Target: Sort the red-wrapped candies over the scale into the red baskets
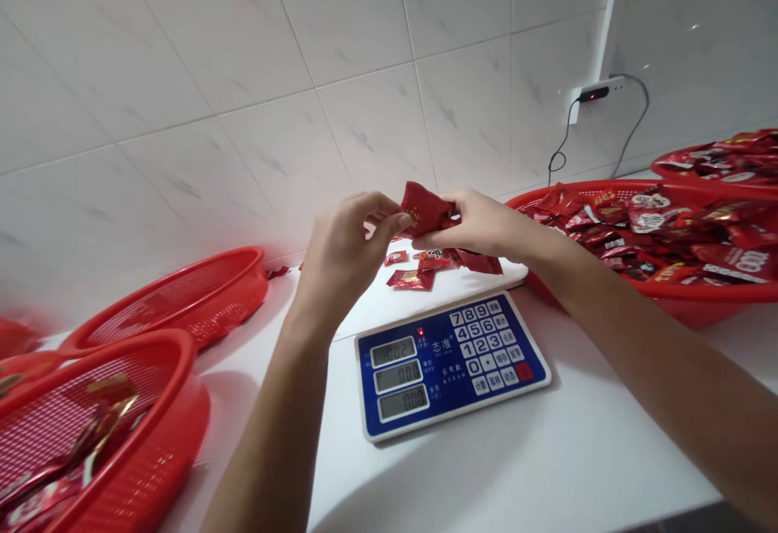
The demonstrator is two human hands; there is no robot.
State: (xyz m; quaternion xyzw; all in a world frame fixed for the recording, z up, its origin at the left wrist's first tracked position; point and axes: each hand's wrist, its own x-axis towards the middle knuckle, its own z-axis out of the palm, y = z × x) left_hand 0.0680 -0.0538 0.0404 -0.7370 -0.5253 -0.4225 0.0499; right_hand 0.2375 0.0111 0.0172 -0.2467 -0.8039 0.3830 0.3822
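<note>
Red pouch (421, 209) held between both hands above the scale (446, 367)
Left hand (349, 245) pinches its left edge; right hand (477, 225) grips its right side; small red packets (412, 279) lie below, behind the keypad.

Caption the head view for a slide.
Left hand and right hand hold a red packet over a digital scale bearing more packets, with red baskets on either side.

Scale (450, 367), red baskets (167, 428) on white table (535, 460).
</note>
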